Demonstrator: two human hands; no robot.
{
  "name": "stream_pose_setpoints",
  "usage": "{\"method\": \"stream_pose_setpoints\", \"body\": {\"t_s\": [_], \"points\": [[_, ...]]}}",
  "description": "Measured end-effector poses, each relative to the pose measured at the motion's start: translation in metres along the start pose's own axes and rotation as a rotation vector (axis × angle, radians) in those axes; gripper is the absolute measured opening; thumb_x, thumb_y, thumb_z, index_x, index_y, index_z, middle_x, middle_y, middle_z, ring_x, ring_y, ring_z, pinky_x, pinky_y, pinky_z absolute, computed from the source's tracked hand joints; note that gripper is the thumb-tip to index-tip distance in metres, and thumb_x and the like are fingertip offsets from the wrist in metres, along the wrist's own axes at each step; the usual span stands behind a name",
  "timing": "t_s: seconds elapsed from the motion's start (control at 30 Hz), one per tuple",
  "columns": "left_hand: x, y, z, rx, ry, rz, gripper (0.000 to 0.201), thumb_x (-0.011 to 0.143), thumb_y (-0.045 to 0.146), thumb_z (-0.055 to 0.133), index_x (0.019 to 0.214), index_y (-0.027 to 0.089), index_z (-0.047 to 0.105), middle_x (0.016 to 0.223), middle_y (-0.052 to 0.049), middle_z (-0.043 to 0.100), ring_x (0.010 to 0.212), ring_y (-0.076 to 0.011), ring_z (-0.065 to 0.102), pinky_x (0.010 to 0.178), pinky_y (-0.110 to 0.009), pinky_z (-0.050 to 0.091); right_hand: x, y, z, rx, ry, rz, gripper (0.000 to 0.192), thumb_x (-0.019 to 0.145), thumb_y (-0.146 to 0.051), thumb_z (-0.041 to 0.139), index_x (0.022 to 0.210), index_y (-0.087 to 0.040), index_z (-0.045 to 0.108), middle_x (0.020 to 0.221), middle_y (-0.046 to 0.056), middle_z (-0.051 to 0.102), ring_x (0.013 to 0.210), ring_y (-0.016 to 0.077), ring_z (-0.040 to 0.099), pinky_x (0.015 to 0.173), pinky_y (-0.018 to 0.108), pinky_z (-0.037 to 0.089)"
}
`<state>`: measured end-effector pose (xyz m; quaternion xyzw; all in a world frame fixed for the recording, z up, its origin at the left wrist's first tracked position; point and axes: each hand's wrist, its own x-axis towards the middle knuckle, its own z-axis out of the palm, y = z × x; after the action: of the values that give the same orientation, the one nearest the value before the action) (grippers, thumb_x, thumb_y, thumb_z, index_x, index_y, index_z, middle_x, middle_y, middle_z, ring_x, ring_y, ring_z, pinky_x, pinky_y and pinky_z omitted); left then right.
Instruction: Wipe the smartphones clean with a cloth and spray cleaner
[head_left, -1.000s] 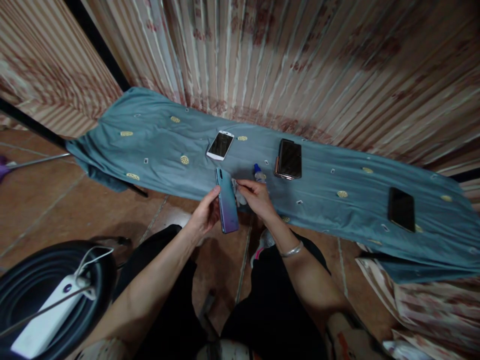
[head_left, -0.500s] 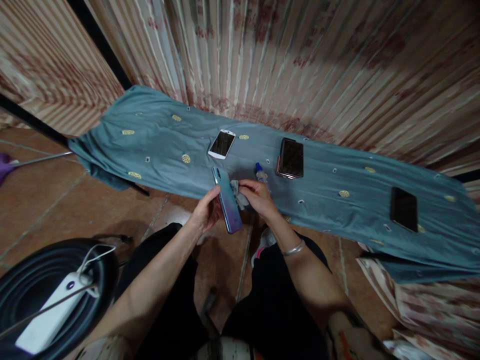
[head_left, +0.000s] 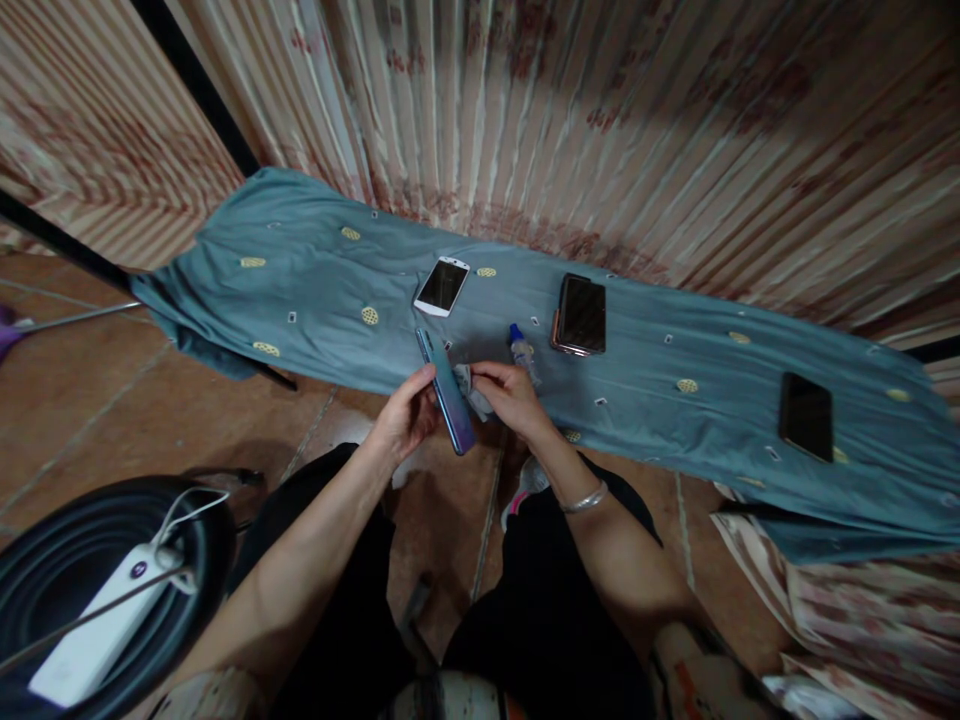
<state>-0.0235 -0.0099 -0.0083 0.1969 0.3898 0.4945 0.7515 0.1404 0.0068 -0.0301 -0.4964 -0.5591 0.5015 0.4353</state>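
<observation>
left hand [head_left: 405,420] gripping blue phone [head_left: 448,393] edge-on, long axis slanting up-left, right hand [head_left: 510,398] pinching cloth [head_left: 469,385] against it

— What carries everything here?

— A long tabletop covered by a blue-grey cloth [head_left: 315,270] with small yellow patches, running from upper left to lower right in front of a striped curtain.

— What lies on it?

— A white phone [head_left: 442,286] near the middle, screen up. To its right, well apart, a dark phone [head_left: 580,314] that looks to sit in a case, though the view is too dim to be sure. Between them, nearer the front edge, a small bottle with a blue cap [head_left: 521,350]. Far right, a black phone [head_left: 805,416] lies alone.
</observation>
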Motion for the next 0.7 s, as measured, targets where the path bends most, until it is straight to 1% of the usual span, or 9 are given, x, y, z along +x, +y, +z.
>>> {"method": "stream_pose_setpoints", "body": {"t_s": [0.13,0.23,0.3,0.37,0.5,0.6,0.7], "points": [[0.001,0.001,-0.002,0.015,0.002,0.014,0.033,0.067,0.039,0.08,0.087,0.015,0.069,0.087,-0.008,0.077,0.095,-0.0275,0.072,0.088,-0.042,0.057,0.002,0.003,0.0,-0.006,0.037,0.006,0.023,0.081,-0.03,0.061,0.092,-0.021,0.079,0.091,0.001,0.079,0.082,0.0172,0.071,0.076,0.027,0.055],[0.002,0.004,-0.004,-0.003,0.009,0.029,0.034,0.065,0.04,0.081,0.087,0.015,0.07,0.089,-0.009,0.077,0.101,-0.0287,0.071,0.09,-0.042,0.056,0.001,0.005,-0.001,-0.094,0.054,0.003,0.021,0.081,-0.025,0.059,0.089,-0.022,0.079,0.086,0.0,0.078,0.08,0.0173,0.07,0.079,0.029,0.054],[0.003,0.006,-0.005,-0.008,0.014,0.046,0.034,0.066,0.039,0.081,0.088,0.016,0.07,0.089,-0.008,0.077,0.102,-0.0288,0.071,0.091,-0.043,0.056,0.0,0.004,-0.002,-0.167,0.03,-0.003,0.021,0.081,-0.02,0.059,0.087,-0.023,0.079,0.083,-0.001,0.078,0.078,0.0174,0.07,0.08,0.029,0.054],[0.005,0.008,-0.006,-0.008,0.024,0.069,0.033,0.066,0.038,0.081,0.088,0.016,0.07,0.088,-0.007,0.077,0.101,-0.0282,0.071,0.091,-0.042,0.057,-0.002,0.003,-0.002,-0.209,-0.012,-0.01,0.023,0.081,-0.018,0.058,0.088,-0.023,0.08,0.083,-0.001,0.078,0.078,0.0172,0.07,0.079,0.029,0.053],[0.007,0.012,-0.009,-0.002,0.044,0.108,0.034,0.066,0.038,0.082,0.09,0.017,0.068,0.087,-0.006,0.076,0.098,-0.0256,0.072,0.09,-0.04,0.057,-0.006,0.001,-0.006,-0.217,-0.074,0.007,0.026,0.082,-0.018,0.056,0.092,-0.02,0.08,0.083,0.0,0.078,0.074,0.0161,0.069,0.073,0.026,0.051],[0.007,0.016,-0.012,0.009,0.063,0.134,0.038,0.063,0.04,0.085,0.088,0.017,0.068,0.087,-0.005,0.076,0.093,-0.0226,0.071,0.087,-0.037,0.057,-0.01,-0.001,-0.009,-0.211,-0.109,0.021,0.026,0.082,-0.018,0.057,0.093,-0.019,0.08,0.083,0.0,0.079,0.074,0.0159,0.069,0.069,0.025,0.05],[0.007,0.02,-0.013,0.032,0.082,0.178,0.041,0.059,0.04,0.088,0.087,0.017,0.068,0.086,-0.003,0.074,0.087,-0.0181,0.069,0.083,-0.033,0.057,-0.015,-0.002,-0.01,-0.226,-0.125,0.029,0.027,0.082,-0.018,0.057,0.095,-0.019,0.081,0.086,0.001,0.079,0.076,0.0163,0.07,0.07,0.024,0.05]]}}
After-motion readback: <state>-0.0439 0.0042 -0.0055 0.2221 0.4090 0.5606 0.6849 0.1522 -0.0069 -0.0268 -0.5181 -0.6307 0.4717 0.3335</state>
